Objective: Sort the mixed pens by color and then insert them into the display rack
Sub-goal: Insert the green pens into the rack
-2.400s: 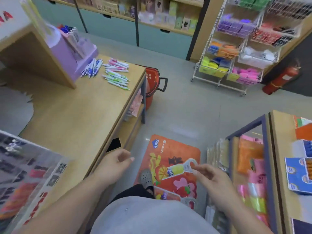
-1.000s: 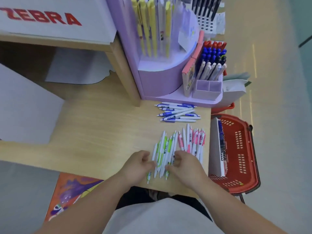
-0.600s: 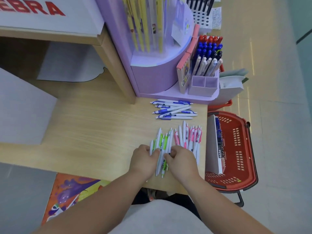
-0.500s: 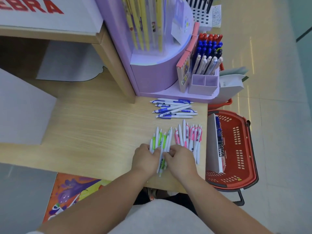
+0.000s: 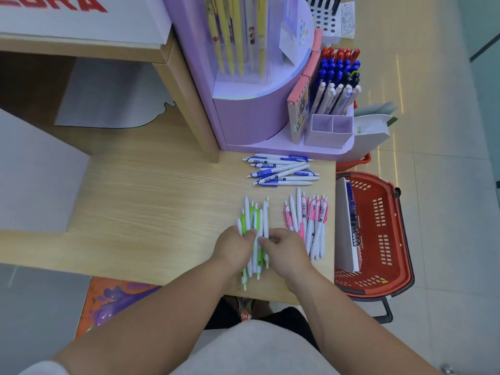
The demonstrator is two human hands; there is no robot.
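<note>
White sign (image 5: 94,23), red lettering, upper left. Orange mat (image 5: 116,296) below the front edge of the pale wood table (image 5: 151,201). Left hand (image 5: 234,246), fingers curled round the green pens (image 5: 255,215) near that edge; right hand (image 5: 285,249) pinches the same bundle from the other side. Pink pens (image 5: 308,217) just beside, in a row. Blue pens (image 5: 281,170) behind, before the purple rack (image 5: 249,120). Red basket (image 5: 384,239) on tiled floor (image 5: 454,212), right.

pens (image 5: 281,170) and rack (image 5: 251,123) on table (image 5: 162,198)
</note>
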